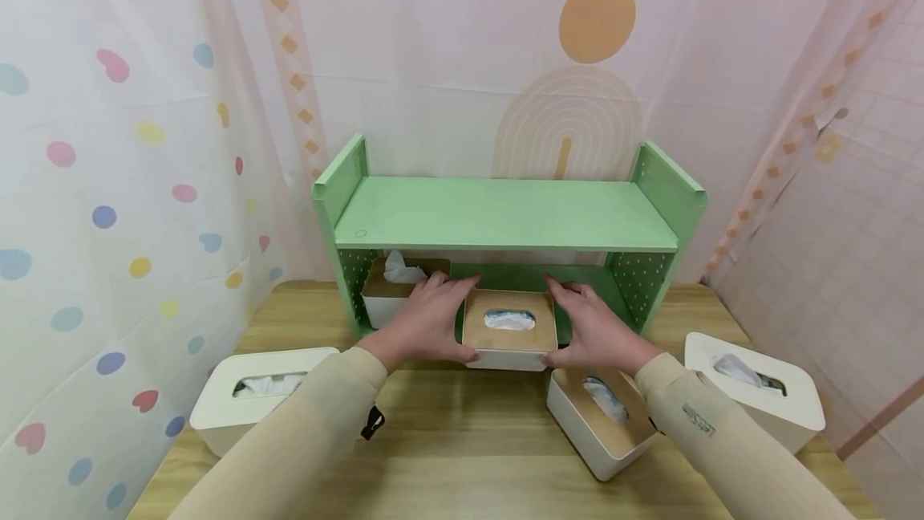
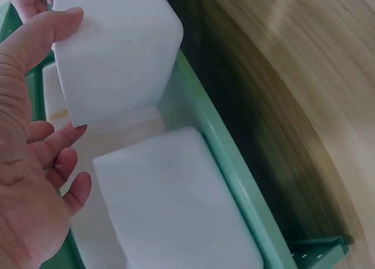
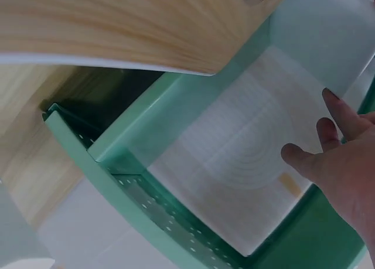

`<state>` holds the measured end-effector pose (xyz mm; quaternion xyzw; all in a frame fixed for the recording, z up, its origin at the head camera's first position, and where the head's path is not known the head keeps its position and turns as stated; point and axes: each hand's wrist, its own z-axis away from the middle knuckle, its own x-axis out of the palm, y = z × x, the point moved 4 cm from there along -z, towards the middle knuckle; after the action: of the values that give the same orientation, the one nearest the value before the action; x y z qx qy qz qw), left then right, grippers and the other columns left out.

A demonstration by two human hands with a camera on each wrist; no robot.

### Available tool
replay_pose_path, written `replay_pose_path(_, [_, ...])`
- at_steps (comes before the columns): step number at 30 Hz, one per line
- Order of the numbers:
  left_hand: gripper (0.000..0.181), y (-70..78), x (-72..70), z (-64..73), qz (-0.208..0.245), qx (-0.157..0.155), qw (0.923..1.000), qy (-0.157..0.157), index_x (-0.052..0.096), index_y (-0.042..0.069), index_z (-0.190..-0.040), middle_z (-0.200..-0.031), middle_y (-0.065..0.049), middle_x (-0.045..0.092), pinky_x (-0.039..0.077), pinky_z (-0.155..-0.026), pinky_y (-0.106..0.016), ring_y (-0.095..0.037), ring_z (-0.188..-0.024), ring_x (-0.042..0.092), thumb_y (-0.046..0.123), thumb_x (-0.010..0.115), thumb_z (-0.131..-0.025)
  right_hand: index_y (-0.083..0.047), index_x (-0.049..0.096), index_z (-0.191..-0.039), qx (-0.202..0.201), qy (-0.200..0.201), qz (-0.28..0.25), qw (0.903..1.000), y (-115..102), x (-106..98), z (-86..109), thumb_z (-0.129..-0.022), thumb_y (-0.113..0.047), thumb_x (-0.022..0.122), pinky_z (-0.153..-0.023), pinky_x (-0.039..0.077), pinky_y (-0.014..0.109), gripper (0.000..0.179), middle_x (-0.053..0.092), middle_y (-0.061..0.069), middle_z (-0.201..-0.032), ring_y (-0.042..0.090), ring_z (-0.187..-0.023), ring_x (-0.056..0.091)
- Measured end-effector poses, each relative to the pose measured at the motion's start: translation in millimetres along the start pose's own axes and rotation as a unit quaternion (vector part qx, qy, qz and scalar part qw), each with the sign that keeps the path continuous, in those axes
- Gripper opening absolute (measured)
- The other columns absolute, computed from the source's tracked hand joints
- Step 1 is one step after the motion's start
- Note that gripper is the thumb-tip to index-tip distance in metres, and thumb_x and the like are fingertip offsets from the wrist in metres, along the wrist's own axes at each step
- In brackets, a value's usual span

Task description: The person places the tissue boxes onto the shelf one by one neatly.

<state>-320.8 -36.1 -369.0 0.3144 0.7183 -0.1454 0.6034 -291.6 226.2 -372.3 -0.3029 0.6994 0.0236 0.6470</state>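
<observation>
A white tissue box with a wood-look lid (image 1: 509, 342) is held between both hands at the front of the green shelf's lower level. My left hand (image 1: 427, 321) grips its left end, thumb at the front corner and fingers toward the back; the left wrist view has the thumb against the white side (image 2: 120, 52). On the other end, my right hand (image 1: 595, 323) grips the box the same way. In the right wrist view, the right fingertips (image 3: 334, 105) lie right at the box's pale side. Tissue shows through the oval slot.
Another wood-lidded tissue box (image 1: 386, 295) stands at the left inside the green shelf (image 1: 505, 211). A third wood-lidded box (image 1: 606, 416) sits on the wooden table (image 1: 462, 456) near my right forearm. All-white tissue boxes stand at left (image 1: 224, 404) and right (image 1: 765, 392).
</observation>
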Motion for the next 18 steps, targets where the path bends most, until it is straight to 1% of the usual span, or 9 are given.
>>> replay_pose_path(2, [0.119, -2.3, 3.4, -1.7, 0.008, -0.006, 0.9999, -0.006, 0.038, 0.01, -0.166, -0.148, -0.006, 0.067, 0.044, -0.116, -0.06, -0.038, -0.138, 0.052, 0.058, 0.094, -0.073, -0.004, 0.02, -0.171, 0.008, -0.009, -0.01, 0.9999, 3.7, 1.7, -2.0, -0.079, -0.038, 0.092, -0.117, 0.045, 0.064, 0.122, 0.05, 0.017, -0.164, 0.047, -0.154, 0.034])
replay_pose_path(5, [0.115, -4.3, 7.1, -2.6, 0.015, -0.012, 0.9998, -0.006, 0.039, 0.01, -0.166, -0.147, -0.007, 0.068, 0.043, -0.117, -0.061, -0.039, -0.139, 0.051, 0.059, 0.092, -0.075, -0.006, 0.019, -0.172, 0.02, -0.019, -0.035, 0.999, 9.5, 2.9, -3.8, -0.081, -0.037, 0.091, -0.117, 0.044, 0.064, 0.119, 0.047, 0.017, -0.166, 0.048, -0.157, 0.03])
replay_pose_path(9, [0.107, -3.5, 8.7, 0.0, 0.015, -0.024, 0.9996, 0.002, 0.046, 0.009, -0.162, -0.148, -0.01, 0.067, 0.039, -0.12, -0.063, -0.04, -0.142, 0.049, 0.062, 0.088, -0.079, -0.008, 0.024, -0.171, 0.035, -0.029, -0.069, 0.9966, 16.3, 3.6, -3.8, -0.085, -0.04, 0.089, -0.12, 0.041, 0.065, 0.112, 0.04, 0.018, -0.171, 0.048, -0.159, 0.028])
replay_pose_path(11, [0.104, -1.8, 9.5, 2.5, 0.007, -0.033, 0.9994, 0.005, 0.048, 0.009, -0.161, -0.146, -0.011, 0.068, 0.037, -0.12, -0.062, -0.039, -0.141, 0.049, 0.064, 0.087, -0.081, -0.007, 0.026, -0.17, 0.039, -0.034, -0.081, 0.9954, 18.2, 4.1, -2.6, -0.087, -0.042, 0.088, -0.121, 0.039, 0.066, 0.109, 0.035, 0.019, -0.173, 0.049, -0.159, 0.027])
replay_pose_path(15, [0.098, 4.4, 11.8, 8.1, -0.022, -0.053, 0.9982, 0.018, 0.052, 0.007, -0.158, -0.134, -0.013, 0.073, 0.038, -0.117, -0.058, -0.036, -0.135, 0.051, 0.065, 0.084, -0.085, -0.006, 0.029, -0.169, 0.042, -0.033, -0.093, 0.9942, 19.4, 4.1, 1.3, -0.089, -0.044, 0.087, -0.12, 0.039, 0.067, 0.105, 0.031, 0.027, -0.172, 0.051, -0.158, 0.03])
replay_pose_path(18, [0.09, 11.5, 14.3, 12.0, -0.043, -0.066, 0.996, 0.042, 0.058, 0.008, -0.154, -0.12, -0.012, 0.077, 0.041, -0.112, -0.054, -0.034, -0.126, 0.054, 0.064, 0.082, -0.087, -0.005, 0.032, -0.168, 0.05, -0.028, -0.085, 0.9947, 19.1, 3.6, 4.1, -0.091, -0.044, 0.086, -0.119, 0.041, 0.066, 0.102, 0.034, 0.032, -0.169, 0.053, -0.155, 0.034])
